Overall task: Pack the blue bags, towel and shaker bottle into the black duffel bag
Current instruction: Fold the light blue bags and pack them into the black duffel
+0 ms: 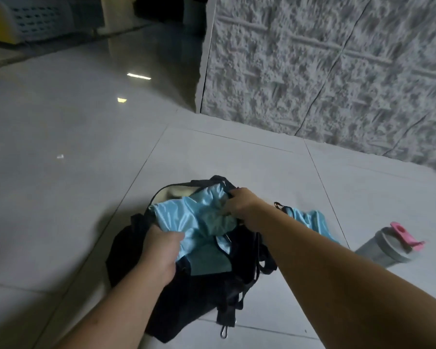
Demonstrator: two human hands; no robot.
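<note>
The black duffel bag (186, 293) lies open on the tiled floor in front of me. A shiny light-blue bag (186, 215) sits in its opening. My left hand (161, 250) grips the blue bag's near-left edge. My right hand (239, 202) holds its far-right side at the duffel's rim. A duller teal cloth (209, 263), perhaps the towel, shows under the blue bag inside the duffel. A second blue bag (312, 220) lies on the floor to the right, partly hidden by my right forearm. The grey shaker bottle (388, 248) with a pink lid lies on its side further right.
A rough white textured wall (325, 71) rises close behind the duffel on the right. Glossy floor tiles (61, 147) stretch to the left. A yellow and white cabinet (23, 18) stands far back left. A metal clip (224, 332) hangs from the duffel's strap.
</note>
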